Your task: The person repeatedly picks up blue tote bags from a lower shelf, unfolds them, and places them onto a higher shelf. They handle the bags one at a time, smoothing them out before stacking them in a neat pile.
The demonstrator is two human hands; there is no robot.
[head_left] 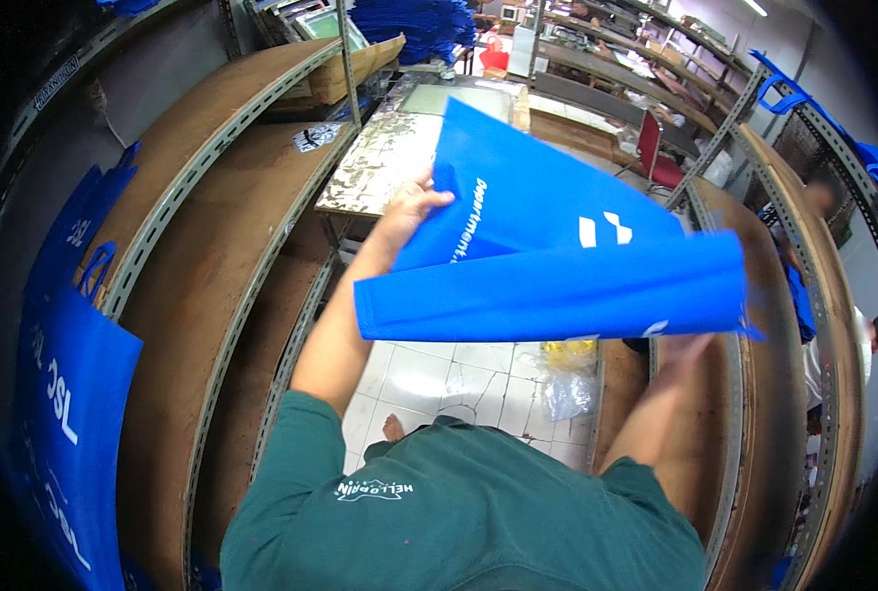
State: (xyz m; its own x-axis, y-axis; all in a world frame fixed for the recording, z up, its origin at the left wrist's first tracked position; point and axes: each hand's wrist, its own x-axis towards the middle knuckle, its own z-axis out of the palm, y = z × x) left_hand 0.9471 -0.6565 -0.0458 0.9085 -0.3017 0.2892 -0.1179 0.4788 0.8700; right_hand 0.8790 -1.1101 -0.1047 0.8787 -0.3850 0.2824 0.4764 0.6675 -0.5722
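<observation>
A blue fabric bag (557, 212) with white print spans the space in front of me, its lower part (557, 291) folded over into a long band. No handles show on it. My left hand (416, 209) pinches its left edge, thumb on top. Under the right end of the band is my right hand (690, 350), blurred, its fingers mostly hidden by the fabric. That end of the bag is held up in the air and is smeared by motion too.
Metal-framed wooden shelves (212, 187) stand at left, with more shelves (754, 197) at right. Blue printed bags (74, 394) hang at left. Ahead are a worn table (380, 163), a blue fabric stack (414, 30) and a red chair (655, 153). Clear plastic (567, 394) lies on the tiled floor.
</observation>
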